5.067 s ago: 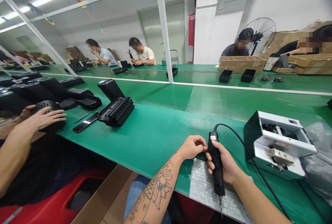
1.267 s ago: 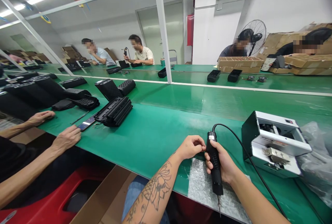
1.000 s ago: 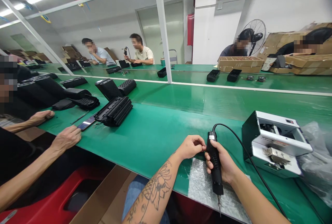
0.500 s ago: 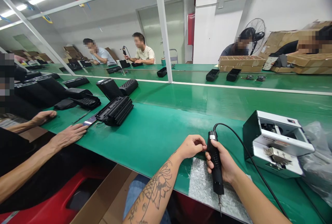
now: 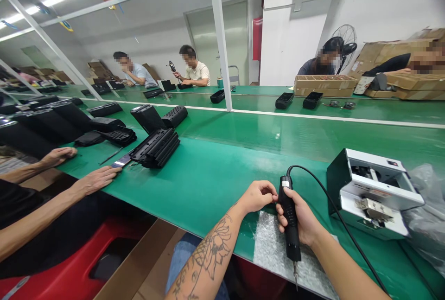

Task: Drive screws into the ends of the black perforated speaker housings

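My right hand (image 5: 302, 219) is wrapped around a black electric screwdriver (image 5: 289, 221). Its bit points down past the table's front edge, and a black cord loops from its upper end. Just left of the tool, my left hand (image 5: 259, 195) is closed, thumb against curled fingers, with its fingertips beside the screwdriver's body. What those fingers hold, if anything, is hidden. Under my right hand lies a sheet of grey-white foam or bubble wrap (image 5: 266, 239) at the table edge.
To the right stands a black-and-white screw feeder (image 5: 377, 193), with clear plastic bags (image 5: 424, 212) beside it. Stacked black plastic housings (image 5: 156, 148) lie to the left, near a co-worker's hand (image 5: 99, 179) on a phone-like object (image 5: 122, 161). A white post (image 5: 219, 35) rises mid-table; people sit across.
My hands and the screwdriver hold almost the same pose. The co-worker on the left has leaned back, the head now out of view. Across the table, a person's raised tool has shifted slightly.
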The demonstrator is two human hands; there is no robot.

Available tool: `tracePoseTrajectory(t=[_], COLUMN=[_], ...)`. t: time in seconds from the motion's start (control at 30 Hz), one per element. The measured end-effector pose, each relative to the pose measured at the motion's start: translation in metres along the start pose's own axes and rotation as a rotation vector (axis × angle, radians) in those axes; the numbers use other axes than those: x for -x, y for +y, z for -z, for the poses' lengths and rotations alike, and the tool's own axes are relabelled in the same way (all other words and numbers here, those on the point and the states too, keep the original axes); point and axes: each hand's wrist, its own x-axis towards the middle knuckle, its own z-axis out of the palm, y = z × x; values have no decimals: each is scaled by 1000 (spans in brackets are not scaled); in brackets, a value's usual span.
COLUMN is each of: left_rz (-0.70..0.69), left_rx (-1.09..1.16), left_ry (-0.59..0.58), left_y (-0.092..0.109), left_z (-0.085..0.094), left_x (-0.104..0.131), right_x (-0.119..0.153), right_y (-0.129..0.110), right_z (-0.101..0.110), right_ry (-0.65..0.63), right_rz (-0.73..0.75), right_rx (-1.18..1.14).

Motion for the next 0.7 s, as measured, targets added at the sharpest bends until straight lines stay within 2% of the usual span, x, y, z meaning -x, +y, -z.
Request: tracePoseTrajectory(t=[0.7], left_rz=[-3], left_rx=[2], left_ry=[2], left_y=[-3], left_z=[0], left_x=[0], right_x=[0], right_y=[0], right_z=[-1], right_ry=[-2], right_rz=[-8], right_rx=[-1])
